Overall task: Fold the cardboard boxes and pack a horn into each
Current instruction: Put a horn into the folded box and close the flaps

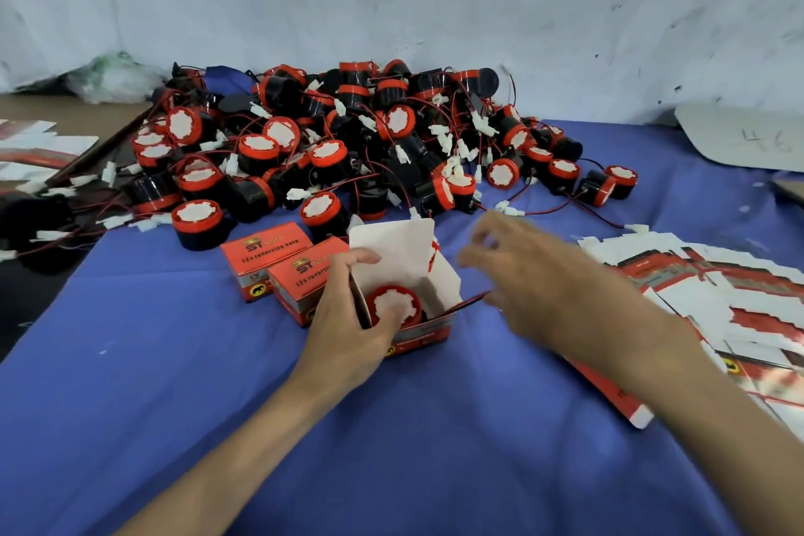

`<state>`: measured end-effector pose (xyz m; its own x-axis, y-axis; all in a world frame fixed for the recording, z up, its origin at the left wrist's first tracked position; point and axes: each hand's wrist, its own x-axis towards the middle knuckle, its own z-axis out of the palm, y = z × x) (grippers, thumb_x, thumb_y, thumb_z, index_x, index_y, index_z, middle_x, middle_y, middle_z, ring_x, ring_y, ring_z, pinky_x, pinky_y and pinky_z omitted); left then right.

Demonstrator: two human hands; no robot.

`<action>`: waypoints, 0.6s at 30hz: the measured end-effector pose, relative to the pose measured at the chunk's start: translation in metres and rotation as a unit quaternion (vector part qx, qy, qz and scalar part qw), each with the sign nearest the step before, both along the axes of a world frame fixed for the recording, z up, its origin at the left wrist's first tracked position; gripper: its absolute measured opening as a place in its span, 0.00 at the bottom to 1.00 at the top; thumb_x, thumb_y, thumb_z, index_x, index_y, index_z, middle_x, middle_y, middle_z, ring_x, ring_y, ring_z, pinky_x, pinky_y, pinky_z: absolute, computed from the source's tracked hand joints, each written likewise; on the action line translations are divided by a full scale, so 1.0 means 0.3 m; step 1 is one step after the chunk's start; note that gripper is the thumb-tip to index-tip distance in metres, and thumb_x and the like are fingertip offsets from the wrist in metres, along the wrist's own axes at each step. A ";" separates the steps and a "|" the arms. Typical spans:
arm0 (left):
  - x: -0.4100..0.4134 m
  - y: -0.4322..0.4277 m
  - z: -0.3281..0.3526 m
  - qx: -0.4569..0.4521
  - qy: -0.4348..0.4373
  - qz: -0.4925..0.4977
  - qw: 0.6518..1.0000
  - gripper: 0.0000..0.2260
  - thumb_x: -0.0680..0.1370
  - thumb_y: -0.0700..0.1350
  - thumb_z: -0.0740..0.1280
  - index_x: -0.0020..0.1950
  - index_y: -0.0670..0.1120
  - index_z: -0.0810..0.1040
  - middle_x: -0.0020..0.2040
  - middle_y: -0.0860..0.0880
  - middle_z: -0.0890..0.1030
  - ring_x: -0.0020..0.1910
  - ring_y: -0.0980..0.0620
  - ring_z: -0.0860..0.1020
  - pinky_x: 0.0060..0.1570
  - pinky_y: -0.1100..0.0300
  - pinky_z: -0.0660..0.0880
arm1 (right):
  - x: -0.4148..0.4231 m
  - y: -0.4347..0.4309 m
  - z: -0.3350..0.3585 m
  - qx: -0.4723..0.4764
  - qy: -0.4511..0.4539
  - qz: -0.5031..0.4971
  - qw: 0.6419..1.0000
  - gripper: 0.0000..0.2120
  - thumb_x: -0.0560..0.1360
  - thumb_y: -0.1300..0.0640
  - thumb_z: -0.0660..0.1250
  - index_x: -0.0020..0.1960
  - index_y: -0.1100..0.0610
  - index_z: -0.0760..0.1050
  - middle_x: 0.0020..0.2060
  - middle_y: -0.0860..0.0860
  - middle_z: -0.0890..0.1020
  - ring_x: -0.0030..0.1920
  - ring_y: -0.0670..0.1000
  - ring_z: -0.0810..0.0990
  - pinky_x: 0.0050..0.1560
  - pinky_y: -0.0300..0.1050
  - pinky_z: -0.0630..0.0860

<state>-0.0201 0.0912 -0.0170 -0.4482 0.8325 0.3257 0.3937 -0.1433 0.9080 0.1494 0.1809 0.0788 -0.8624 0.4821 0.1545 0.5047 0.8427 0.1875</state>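
My left hand (348,313) grips the open red-and-white cardboard box (428,333); right hand (535,279), grip unclear through blur, hovers at its three o'clock.

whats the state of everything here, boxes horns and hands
red-and-white cardboard box, open, lid flap up
red-capped black round horn, seated inside that box
two orange cardboard boxes, closed, side by side
flat printed cardboard blanks, unfolded, stacked
pile of loose horns, unpacked, wires tangled
left hand, grips the open box
right hand, blurred, grip unclear
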 end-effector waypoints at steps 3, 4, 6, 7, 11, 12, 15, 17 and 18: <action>0.003 0.003 0.002 -0.016 0.005 -0.001 1.000 0.22 0.73 0.41 0.72 0.56 0.60 0.64 0.52 0.63 0.72 0.51 0.69 0.72 0.45 0.74 0.71 | 0.014 0.002 0.110 -0.003 0.013 -0.059 0.998 0.07 0.75 0.46 0.67 0.47 0.49 0.76 0.37 0.45 0.74 0.46 0.54 0.78 0.38 0.45 0.70; 0.004 0.004 0.004 -0.021 0.003 -0.004 1.000 0.23 0.73 0.41 0.72 0.56 0.61 0.64 0.53 0.63 0.72 0.51 0.69 0.72 0.44 0.76 0.70 | 0.004 -0.002 0.124 -0.060 0.056 -0.038 0.996 0.08 0.73 0.46 0.69 0.43 0.50 0.78 0.32 0.43 0.74 0.42 0.53 0.78 0.40 0.46 0.72; 0.008 0.005 0.005 -0.029 0.007 -0.003 1.000 0.24 0.72 0.43 0.73 0.55 0.64 0.63 0.53 0.62 0.73 0.50 0.69 0.73 0.42 0.77 0.70 | -0.040 -0.025 0.126 -0.155 0.159 0.019 0.975 0.08 0.72 0.50 0.72 0.39 0.55 0.80 0.28 0.44 0.78 0.34 0.45 0.78 0.42 0.39 0.73; 0.007 0.003 0.006 -0.032 0.013 0.000 0.999 0.24 0.72 0.44 0.73 0.54 0.64 0.63 0.52 0.62 0.73 0.50 0.69 0.73 0.42 0.77 0.70 | -0.070 -0.037 0.112 -0.177 0.191 0.037 0.965 0.08 0.73 0.52 0.71 0.39 0.56 0.80 0.28 0.45 0.80 0.31 0.43 0.77 0.40 0.33 0.71; 0.006 -0.001 0.006 -0.030 0.015 -0.010 0.999 0.23 0.73 0.47 0.72 0.55 0.66 0.62 0.53 0.58 0.76 0.50 0.65 0.76 0.42 0.74 0.73 | -0.180 -0.044 0.019 -0.105 0.157 0.046 0.981 0.09 0.79 0.54 0.62 0.50 0.58 0.78 0.40 0.52 0.82 0.39 0.48 0.76 0.43 0.41 0.70; 0.007 -0.002 0.006 -0.027 0.014 -0.011 0.999 0.23 0.73 0.48 0.71 0.56 0.68 0.61 0.53 0.58 0.77 0.50 0.63 0.77 0.43 0.72 0.74 | -0.204 -0.038 -0.004 -0.068 0.108 0.043 0.991 0.09 0.79 0.56 0.60 0.54 0.59 0.76 0.45 0.54 0.81 0.42 0.53 0.75 0.43 0.45 0.70; 0.005 -0.001 0.001 -0.016 0.022 -0.005 1.000 0.24 0.72 0.48 0.71 0.55 0.68 0.61 0.50 0.61 0.78 0.51 0.63 0.77 0.45 0.70 0.75 | -0.256 -0.031 -0.041 -0.031 0.011 0.047 0.998 0.08 0.76 0.64 0.59 0.55 0.60 0.70 0.50 0.56 0.77 0.41 0.55 0.69 0.39 0.46 0.64; -0.002 0.002 -0.004 -0.015 0.032 0.003 0.999 0.26 0.71 0.44 0.73 0.55 0.65 0.60 0.48 0.65 0.77 0.50 0.64 0.77 0.46 0.67 0.76 | -0.266 -0.030 -0.047 -0.030 -0.011 0.068 0.997 0.07 0.76 0.64 0.58 0.53 0.60 0.70 0.50 0.56 0.77 0.40 0.55 0.69 0.38 0.46 0.61; -0.005 0.003 -0.005 -0.015 0.034 0.004 0.999 0.28 0.70 0.43 0.74 0.55 0.63 0.60 0.48 0.67 0.76 0.49 0.64 0.77 0.46 0.65 0.76 | -0.265 -0.025 -0.053 -0.038 -0.020 0.088 0.995 0.07 0.76 0.64 0.57 0.52 0.60 0.71 0.52 0.55 0.78 0.42 0.56 0.72 0.38 0.46 0.62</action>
